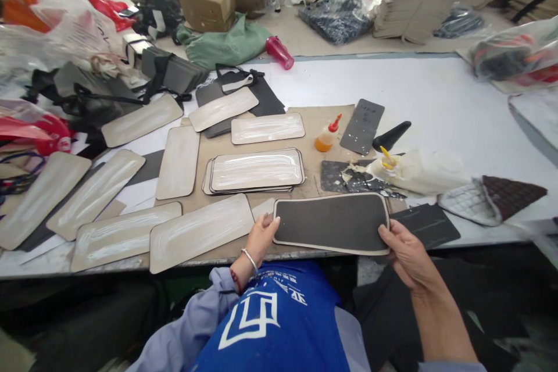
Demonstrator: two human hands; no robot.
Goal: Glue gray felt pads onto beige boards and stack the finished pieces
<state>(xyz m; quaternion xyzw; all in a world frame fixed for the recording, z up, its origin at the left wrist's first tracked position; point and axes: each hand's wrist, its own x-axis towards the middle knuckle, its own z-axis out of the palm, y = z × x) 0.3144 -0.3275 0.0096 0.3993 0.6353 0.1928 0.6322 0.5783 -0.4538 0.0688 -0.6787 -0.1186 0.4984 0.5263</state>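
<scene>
Bench (427, 90) stretches wide across the view, much of it under white sheeting, with a brown sheet (316, 128) laid at its middle. At the near edge, over the front of that brown sheet, is a dark panel (331, 224) with rounded corners and a pale border, held dark face up; whether it also rests on the surface cannot be told. Beside its left end lies a long pale panel (203, 232) streaked with something whitish, and behind them sits a stack of similar panels (257, 168), the top one glossy and streaked too. To the right, a lumpy white bag (422, 171) with a yellow tip lies over a smeared dark strip (331, 177).

The person's two hands are at opposite ends of the dark panel. The right hand (403, 247) pinches the right end, thumb on top — the left hand (259, 238) has its grip closed on the left end, thumb at the edge. Farther back lies a small grey plate (362, 126); next to it stands a red-tipped bottle (326, 138) with orange contents.
</scene>
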